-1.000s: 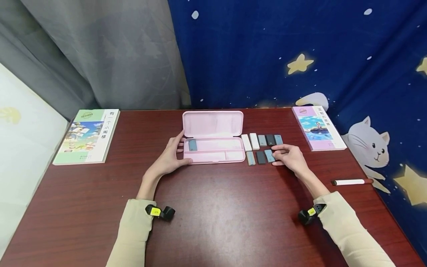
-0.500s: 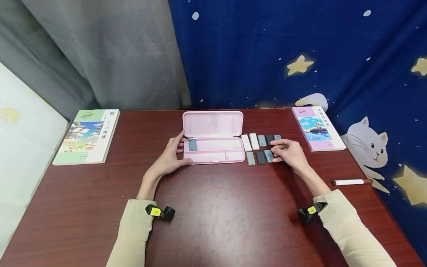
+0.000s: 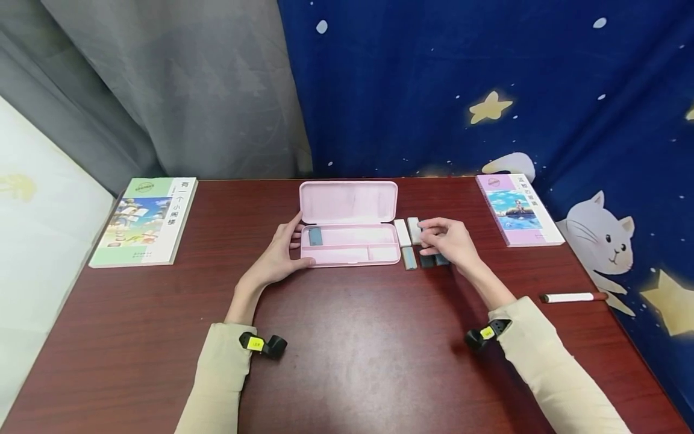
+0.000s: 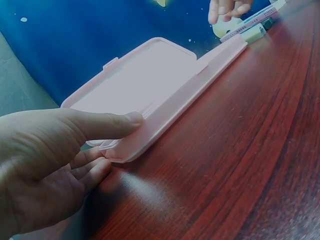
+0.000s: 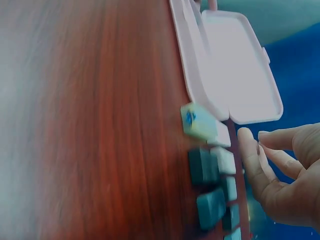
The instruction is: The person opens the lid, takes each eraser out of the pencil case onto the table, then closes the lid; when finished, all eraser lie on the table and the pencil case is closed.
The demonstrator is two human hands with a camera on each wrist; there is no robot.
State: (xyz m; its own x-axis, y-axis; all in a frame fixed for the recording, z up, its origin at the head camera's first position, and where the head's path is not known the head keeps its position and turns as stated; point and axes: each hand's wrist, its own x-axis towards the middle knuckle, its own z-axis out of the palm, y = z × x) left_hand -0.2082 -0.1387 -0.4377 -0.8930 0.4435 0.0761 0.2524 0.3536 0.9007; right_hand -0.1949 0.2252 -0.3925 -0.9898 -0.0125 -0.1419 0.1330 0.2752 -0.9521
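Note:
My left hand holds the left end of an open pink pencil case; in the left wrist view its thumb lies along the case's front wall. One blue-grey eraser lies in the upper compartment. My right hand hovers over two rows of erasers beside the case, thumb and bent fingers close together, nothing seen between them. White erasers and a blue-cream eraser stand nearest the case. In the right wrist view a black eraser and a blue one follow.
A green-covered book lies at the left of the table, a purple-covered book at the back right. A white marker rests near the right edge. Curtains hang directly behind the table.
My right hand has moved left, from the right end of the eraser rows to above their middle, now hiding several erasers. My left hand stays on the pencil case.

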